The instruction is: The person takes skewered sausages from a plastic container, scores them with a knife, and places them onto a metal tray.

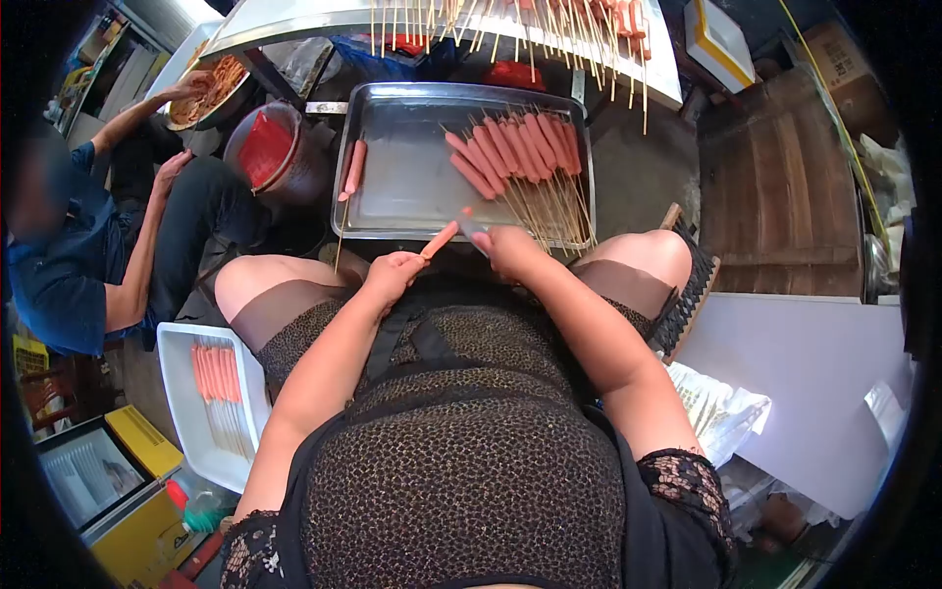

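My left hand is closed around a pink sausage, which points up and to the right over the tray's near edge. In my right hand is a small knife, its grey blade close to the sausage's far end. A small orange-pink bit shows just beyond the blade. Before me lies a metal tray. Skewered sausages are piled on its right side, their sticks toward me. Another skewered sausage rests along its left side.
A white tub with skewered sausages stands by my left thigh. More skewers hang over the edge of a raised table. At left sits a co-worker, one hand at a bowl of reddish food, near a bucket.
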`<state>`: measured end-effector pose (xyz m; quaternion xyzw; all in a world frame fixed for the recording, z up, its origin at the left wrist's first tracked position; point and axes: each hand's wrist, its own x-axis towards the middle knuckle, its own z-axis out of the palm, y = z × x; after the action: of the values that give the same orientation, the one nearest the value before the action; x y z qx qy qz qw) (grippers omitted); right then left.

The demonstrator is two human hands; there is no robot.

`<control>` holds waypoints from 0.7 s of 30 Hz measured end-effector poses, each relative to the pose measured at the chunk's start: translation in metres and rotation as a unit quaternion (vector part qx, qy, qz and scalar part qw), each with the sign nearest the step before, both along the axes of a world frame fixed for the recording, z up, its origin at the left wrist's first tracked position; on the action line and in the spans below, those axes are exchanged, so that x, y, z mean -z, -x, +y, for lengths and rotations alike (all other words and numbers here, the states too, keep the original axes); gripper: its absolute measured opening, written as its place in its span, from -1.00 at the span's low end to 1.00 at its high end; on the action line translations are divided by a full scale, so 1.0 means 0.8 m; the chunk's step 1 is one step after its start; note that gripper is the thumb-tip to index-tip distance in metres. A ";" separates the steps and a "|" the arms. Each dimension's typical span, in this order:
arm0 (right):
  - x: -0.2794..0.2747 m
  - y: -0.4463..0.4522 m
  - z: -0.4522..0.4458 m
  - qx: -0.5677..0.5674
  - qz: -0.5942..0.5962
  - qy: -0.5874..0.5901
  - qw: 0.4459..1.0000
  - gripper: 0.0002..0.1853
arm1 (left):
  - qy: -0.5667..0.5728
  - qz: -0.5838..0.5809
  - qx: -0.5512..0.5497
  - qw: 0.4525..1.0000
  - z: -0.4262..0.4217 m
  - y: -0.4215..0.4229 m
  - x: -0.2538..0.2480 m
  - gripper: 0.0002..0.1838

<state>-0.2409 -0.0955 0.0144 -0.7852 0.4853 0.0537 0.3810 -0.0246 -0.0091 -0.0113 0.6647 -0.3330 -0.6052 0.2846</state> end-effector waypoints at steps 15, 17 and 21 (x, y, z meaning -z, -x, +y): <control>0.005 0.022 -0.007 0.059 -0.005 0.016 0.998 -0.49 | -0.012 0.009 0.010 1.000 0.002 -0.003 -0.002 -0.81; -0.004 0.027 -0.009 0.085 -0.035 -0.008 0.996 -0.47 | 0.025 0.024 0.007 0.999 0.001 -0.003 0.010 -0.82; -0.006 0.026 -0.004 0.197 -0.058 -0.123 0.971 -0.47 | 0.022 0.001 0.006 1.000 -0.002 -0.009 0.011 -0.85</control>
<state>-0.2619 -0.0985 0.0190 -0.6232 0.5970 -0.0092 0.5052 -0.0170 -0.0109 -0.0201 0.6554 -0.3501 -0.6001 0.2962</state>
